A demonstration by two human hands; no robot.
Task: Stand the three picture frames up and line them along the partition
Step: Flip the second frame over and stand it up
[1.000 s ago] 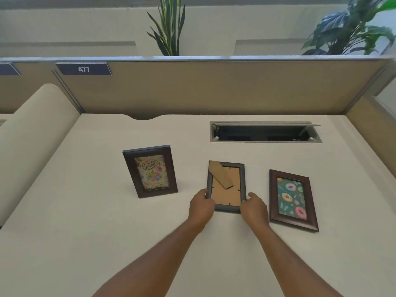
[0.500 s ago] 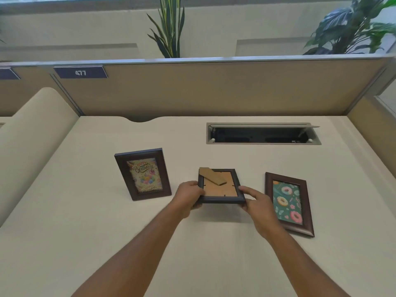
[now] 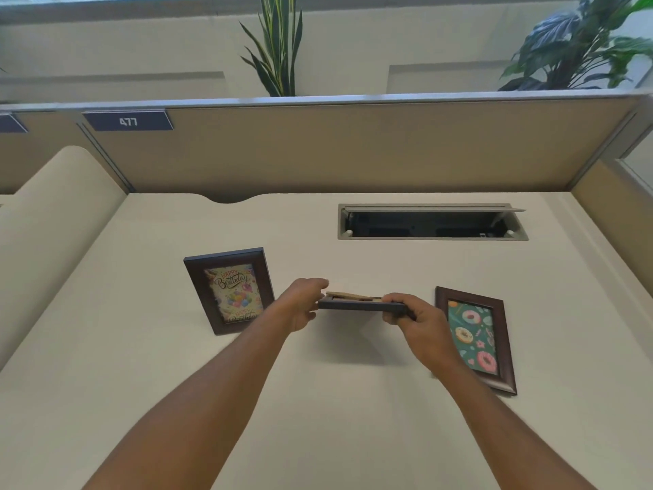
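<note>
Both hands, left hand [image 3: 300, 305] and right hand [image 3: 417, 318], pinch the dark frame [image 3: 360, 305] by its side edges; it looks light, rigid, probably glass-fronted.

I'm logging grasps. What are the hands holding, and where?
Both hold the dark frame above the desk: left hand at its left end, right hand at its right end.

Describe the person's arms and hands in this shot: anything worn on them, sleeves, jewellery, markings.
Both forearms are bare from the bottom edge of the picture up to the wrists; no sleeve shows. The left hand and the right hand wear no gloves, and no watch, bracelet or ring is visible. No tattoo, bandage or other marking can be made out.
</note>
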